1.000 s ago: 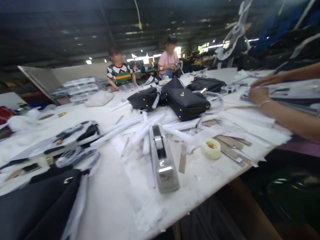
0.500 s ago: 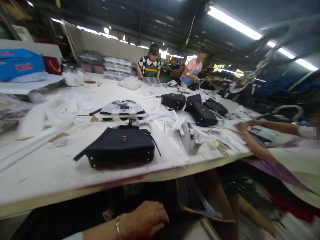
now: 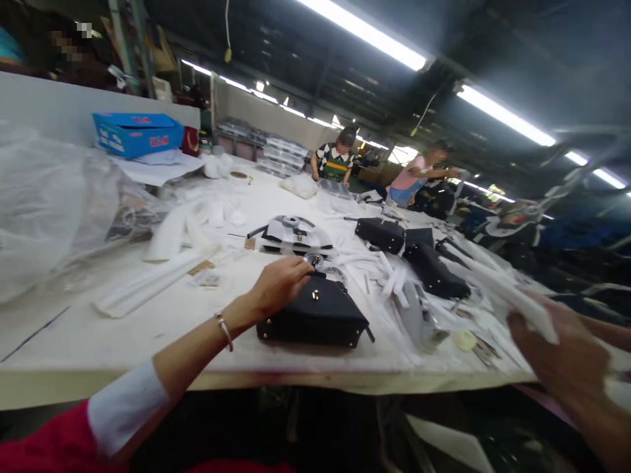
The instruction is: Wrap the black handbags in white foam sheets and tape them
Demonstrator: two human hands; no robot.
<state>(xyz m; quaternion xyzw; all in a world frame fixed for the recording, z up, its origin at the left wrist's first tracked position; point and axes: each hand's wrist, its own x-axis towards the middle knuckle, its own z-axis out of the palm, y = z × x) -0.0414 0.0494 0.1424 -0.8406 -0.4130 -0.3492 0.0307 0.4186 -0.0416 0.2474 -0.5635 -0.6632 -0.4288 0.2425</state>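
A black handbag with gold studs lies near the front edge of the white table. My left hand, with a bangle on its wrist, reaches over the bag's top left; its fingers are closed at the black strap and wrapped handle there. At the right, my right hand is blurred and closed around a long white strip, which points up and left over the table. Behind the bag sits another bag in white wrapping.
More black bags and white strips lie right of centre. A yellow tape roll sits near the right front edge. Clear plastic and a blue box are at left. Two people work across the table.
The view has shifted, so the table's things appear farther right. My left hand has risen from below the table edge to the handbag. My right hand has come into clear view with the white strip.
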